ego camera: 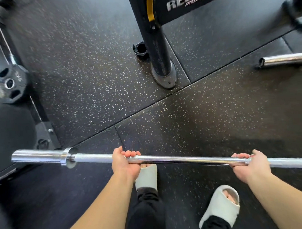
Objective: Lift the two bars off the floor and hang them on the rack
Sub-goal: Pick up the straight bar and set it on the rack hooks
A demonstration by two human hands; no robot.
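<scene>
A long chrome bar [176,159] runs across the lower half of the view, held above the speckled floor. My left hand [123,162] grips it from below, just right of its left sleeve and collar. My right hand [251,164] grips it further right, palm up too. The bar's right end runs out of frame. A second chrome bar [285,59] lies on the floor at the right edge, with only its sleeve end showing. The black rack post [157,49] stands ahead of me, with a yellow strap and a lettered crossbeam.
A black bar collar [140,49] lies on the floor left of the post's base plate. A small black weight plate [9,83] sits on a frame at the left. My feet, in pale slides, stand below the bar. A dark tube slants at the top right.
</scene>
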